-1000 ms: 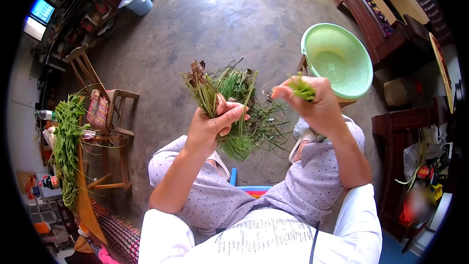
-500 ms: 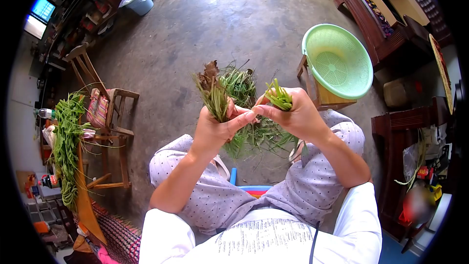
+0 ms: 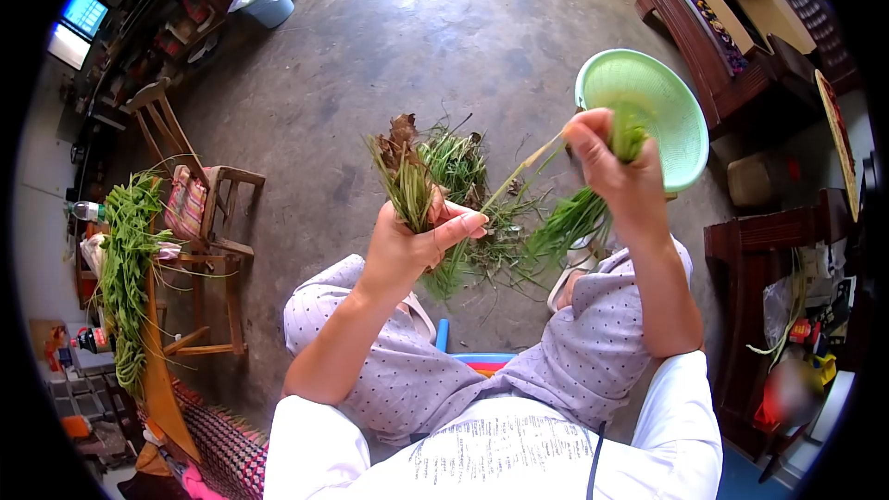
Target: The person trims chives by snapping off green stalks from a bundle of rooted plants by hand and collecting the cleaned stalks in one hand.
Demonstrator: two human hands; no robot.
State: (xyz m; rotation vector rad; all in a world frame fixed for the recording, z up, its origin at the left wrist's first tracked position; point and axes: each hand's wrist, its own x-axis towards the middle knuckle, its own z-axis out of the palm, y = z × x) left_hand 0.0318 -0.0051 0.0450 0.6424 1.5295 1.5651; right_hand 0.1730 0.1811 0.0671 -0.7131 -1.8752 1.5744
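My left hand (image 3: 412, 236) is closed round a bunch of green stems (image 3: 407, 187) with brown, withered ends sticking up. Its thumb and forefinger pinch one end of a thin stalk (image 3: 507, 187). The stalk stretches up to the fingers of my right hand (image 3: 625, 162), which is raised in front of the green basket (image 3: 685, 116). A second bunch, bright green stems (image 3: 630, 130) with leaves hanging below (image 3: 569, 222), is in my right hand, partly blurred. Below my hands a heap of cut greens (image 3: 456, 162) lies on the floor.
A wooden chair (image 3: 222, 176) with a patterned cloth stands at the left. Beside it, long greens (image 3: 130, 268) hang over a wooden edge. A lined blue bin (image 3: 269, 5) is at the upper left. Dark wooden furniture (image 3: 685, 37) and an open cardboard box (image 3: 773, 14) are at the right.
My right hand has moved up and right, away from my left hand, after the two met at the fingertips. A stalk now stretches between them. My left hand has hardly moved since half a second ago.
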